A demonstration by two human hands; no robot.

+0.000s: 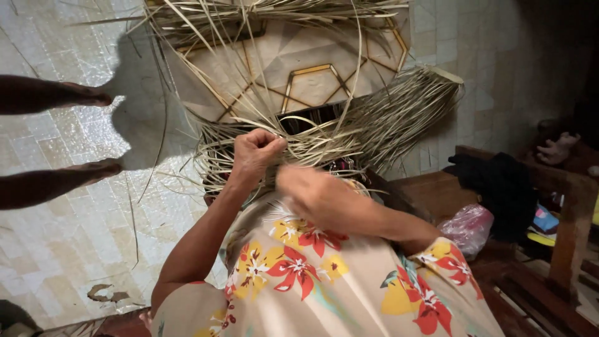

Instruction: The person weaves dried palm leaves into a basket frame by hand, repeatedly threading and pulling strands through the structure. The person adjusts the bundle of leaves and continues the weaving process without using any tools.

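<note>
Where palm strips (349,134) overlap, right hand (315,196) blurred.

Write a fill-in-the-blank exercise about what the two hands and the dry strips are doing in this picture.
1. The left hand is closed in a ____ around dry straw-coloured strips.
2. The right hand looks ____ in the picture, so its grip cannot be made out.
3. The floral garment is printed with red and ____ flowers.
4. Two bare feet of another person rest on the ____ floor.

Missing words: fist; blurred; yellow; tiled
</note>
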